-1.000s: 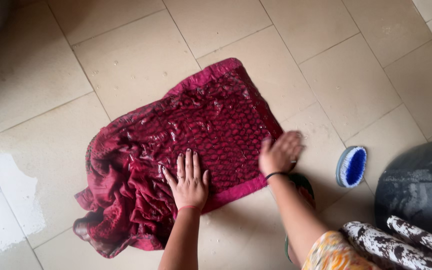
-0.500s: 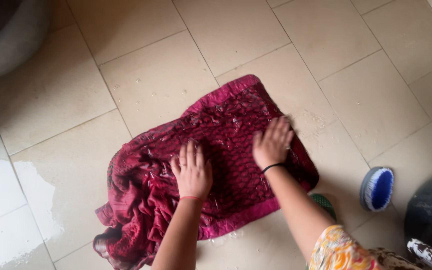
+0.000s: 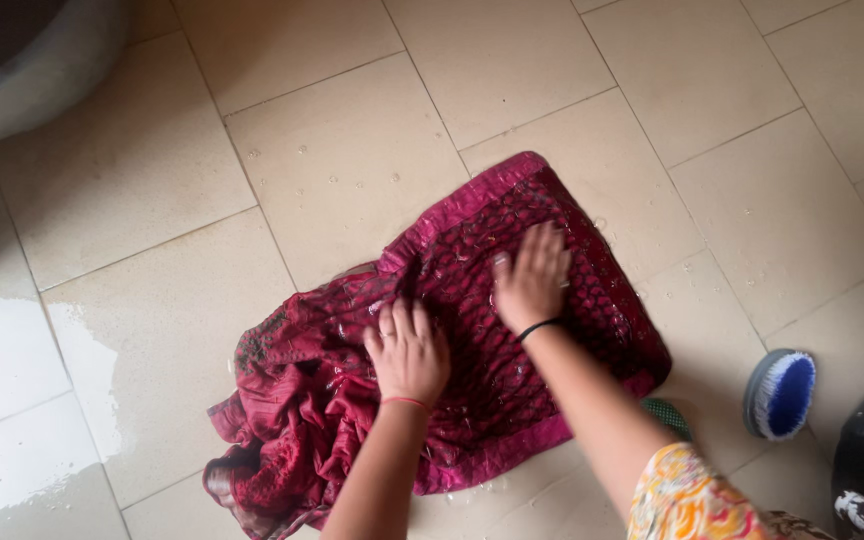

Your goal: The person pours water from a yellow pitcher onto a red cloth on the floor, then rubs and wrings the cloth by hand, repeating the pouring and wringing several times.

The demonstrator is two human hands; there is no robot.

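Wet maroon cloth (image 3: 452,340) on tiled floor (image 3: 332,150); left hand (image 3: 408,352) and right hand (image 3: 530,280) pressed flat, fingers spread. Grey tub (image 3: 32,70) contents unseen.

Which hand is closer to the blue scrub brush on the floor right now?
Right. The right hand presses flat on the wet red cloth, on the side toward the blue scrub brush. The left hand rests on the cloth farther away.

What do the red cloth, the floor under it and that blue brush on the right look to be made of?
Red cloth: thin woven fabric, soaked and glossy, wrinkled. Floor: beige matte tiles with grout lines, likely ceramic or stone. Brush: blue bristles in a grey body, probably plastic.
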